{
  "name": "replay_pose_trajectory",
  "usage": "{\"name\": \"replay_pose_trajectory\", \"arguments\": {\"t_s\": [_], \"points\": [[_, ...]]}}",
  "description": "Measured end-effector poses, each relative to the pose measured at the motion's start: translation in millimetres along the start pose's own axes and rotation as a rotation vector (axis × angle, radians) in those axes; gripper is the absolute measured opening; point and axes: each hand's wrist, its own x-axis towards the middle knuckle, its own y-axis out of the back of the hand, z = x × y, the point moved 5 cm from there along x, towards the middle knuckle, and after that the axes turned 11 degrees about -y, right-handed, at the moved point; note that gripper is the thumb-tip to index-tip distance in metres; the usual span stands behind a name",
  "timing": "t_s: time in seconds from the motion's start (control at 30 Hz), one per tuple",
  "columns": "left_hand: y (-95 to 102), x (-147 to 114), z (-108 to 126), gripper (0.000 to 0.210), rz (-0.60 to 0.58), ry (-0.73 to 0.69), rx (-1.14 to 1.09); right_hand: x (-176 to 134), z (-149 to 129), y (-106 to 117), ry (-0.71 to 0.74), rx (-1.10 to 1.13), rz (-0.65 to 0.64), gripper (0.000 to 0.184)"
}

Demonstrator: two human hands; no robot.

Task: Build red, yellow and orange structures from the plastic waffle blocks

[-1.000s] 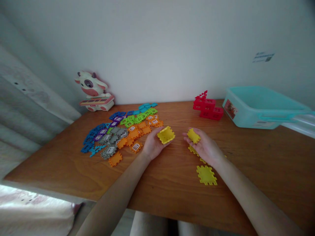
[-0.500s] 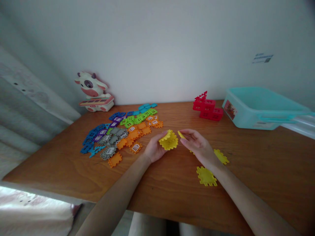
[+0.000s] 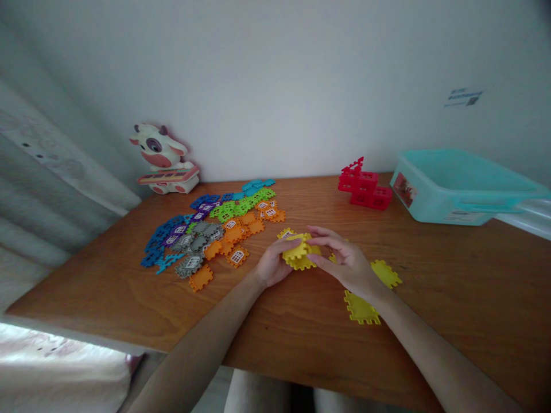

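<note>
My left hand [image 3: 275, 263] is closed around several joined yellow interlocking tiles [image 3: 296, 252], its thumb on top. From the right, my right hand [image 3: 340, 257] pinches another yellow tile [image 3: 315, 250] against the joined ones; the fingers partly hide where they meet. Behind the hands, a yellow tile with a white window [image 3: 286, 233] lies on the table. Two flat yellow tiles rest by my right forearm: one beyond it [image 3: 385, 273] and a nearer tile [image 3: 360, 308], partly covered by the arm. More yellow shows behind my right hand.
Blue, purple, grey, green and orange tiles [image 3: 235, 232] spread over the left of the wooden table [image 3: 267, 338]. A cow-shaped toy keyboard [image 3: 167, 163] stands at the back left. Red joined cubes [image 3: 365, 188] and a turquoise bin [image 3: 439, 201] stand at the back right.
My right hand has moved left and brought its yellow tile against the joined tiles. My left hand has tilted those tiles, and the window tile behind has come into sight.
</note>
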Motion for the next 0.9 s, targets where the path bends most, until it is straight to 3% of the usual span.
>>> {"name": "replay_pose_trajectory", "arguments": {"t_s": [0.17,0.33,0.57,0.77,0.9], "points": [[-0.8,-0.7,3.8,0.027,-0.030,-0.025,0.032,-2.9,-7.7,0.5,0.031,-0.109,0.032,0.025],[-1.6,-0.7,-1.6,0.030,-0.031,0.001,0.040,-5.3,-5.1,2.8,-0.021,-0.095,0.092,0.053],[3.8,-2.1,-12.1,0.041,-0.055,0.148,0.127,-5.1,-6.4,2.1,-0.071,-0.065,0.067,0.042],[3.0,-1.1,-3.6,0.036,-0.021,0.089,0.079,-7.2,-13.2,8.3,-0.008,-0.097,0.158,0.046],[3.0,-0.8,-0.9,0.034,-0.011,0.050,0.051,-8.4,-17.7,3.4,0.095,-0.101,0.084,0.044]]}}
